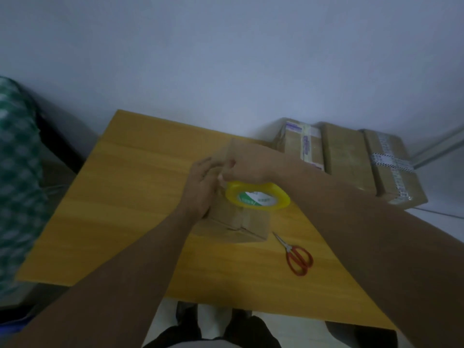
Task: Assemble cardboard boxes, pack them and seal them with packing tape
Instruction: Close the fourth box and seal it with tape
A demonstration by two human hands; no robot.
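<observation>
A small cardboard box (247, 222) stands in the middle of the yellow wooden table (125, 197). My left hand (200, 189) lies flat against the box's left side and top. My right hand (248, 169) is over the box, fingers pinched at the top edge near the tape's end. A yellow roll of packing tape (258, 198) hangs under my right wrist, resting against the box's top. How my right hand grips the roll is hidden by the hand itself.
Red-handled scissors (297, 257) lie on the table right of the box. Three taped cardboard parcels (349, 156) sit on the floor beyond the table's right side. A green checked cloth (17, 187) hangs at the left. A white wall stands behind.
</observation>
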